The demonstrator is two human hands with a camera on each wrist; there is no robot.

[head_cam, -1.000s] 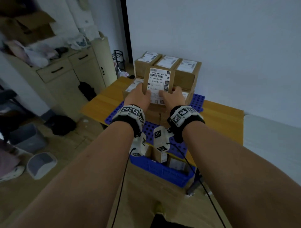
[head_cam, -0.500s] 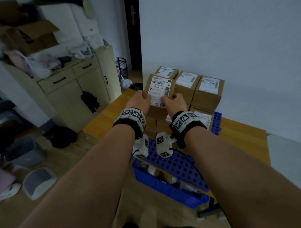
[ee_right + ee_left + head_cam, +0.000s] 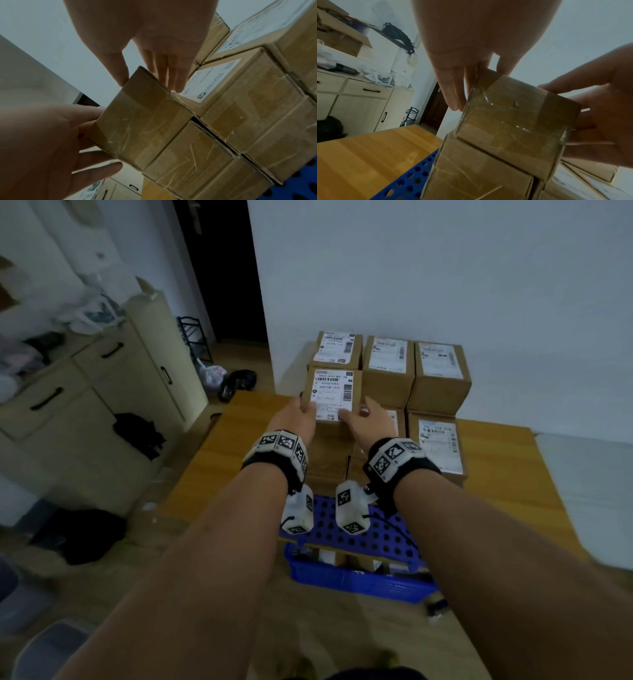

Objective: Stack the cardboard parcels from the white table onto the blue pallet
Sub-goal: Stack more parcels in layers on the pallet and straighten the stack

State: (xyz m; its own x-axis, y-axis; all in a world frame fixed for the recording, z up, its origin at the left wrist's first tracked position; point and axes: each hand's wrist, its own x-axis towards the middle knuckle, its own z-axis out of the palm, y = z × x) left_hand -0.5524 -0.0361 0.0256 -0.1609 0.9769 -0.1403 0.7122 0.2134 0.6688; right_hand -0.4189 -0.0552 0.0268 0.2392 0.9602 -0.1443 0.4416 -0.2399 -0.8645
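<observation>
Both-hand grip, left hand [image 3: 294,419] and right hand [image 3: 371,422], clasping parcel [image 3: 334,397], now lowered onto stack [image 3: 329,460].

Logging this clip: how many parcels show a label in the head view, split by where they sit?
held parcel, gripped between left hand and right hand: 1
back-row parcels: 3
lower labelled parcels: 2
Total: 6. Plain-sided ones underneath are too hidden to count.
</observation>
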